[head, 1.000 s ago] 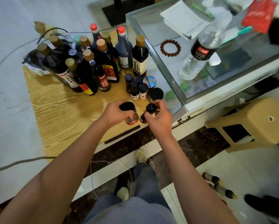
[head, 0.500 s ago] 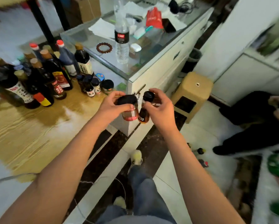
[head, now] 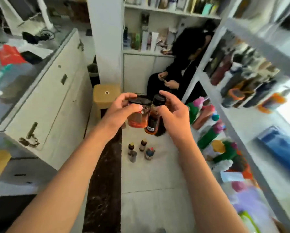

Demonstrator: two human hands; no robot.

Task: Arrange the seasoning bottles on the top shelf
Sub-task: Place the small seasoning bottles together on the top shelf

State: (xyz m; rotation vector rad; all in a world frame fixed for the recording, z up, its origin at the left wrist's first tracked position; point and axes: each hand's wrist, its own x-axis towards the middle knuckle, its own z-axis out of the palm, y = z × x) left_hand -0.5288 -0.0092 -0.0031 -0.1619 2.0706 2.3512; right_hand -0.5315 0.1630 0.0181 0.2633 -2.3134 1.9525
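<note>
Carrying a jar [head: 138, 117] gripped in the left hand [head: 119, 111] and a bottle [head: 155, 118] in the right hand [head: 173, 115], the person likely next lifts both onto the shelving [head: 251, 31] beside them.

Both hands are full: the left hand [head: 122, 110] grips a black-lidded jar [head: 138, 113], the right hand [head: 176, 115] a slim bottle [head: 155, 115], the two touching. Open air lies ahead above the pale floor [head: 149, 174]. Below stand three small bottles [head: 139, 150]. The crowded shelf unit [head: 241, 84] walls the right, a white cabinet [head: 57, 101] the left. A stool [head: 105, 96] and a seated person [head: 179, 71] block the far end.
</note>
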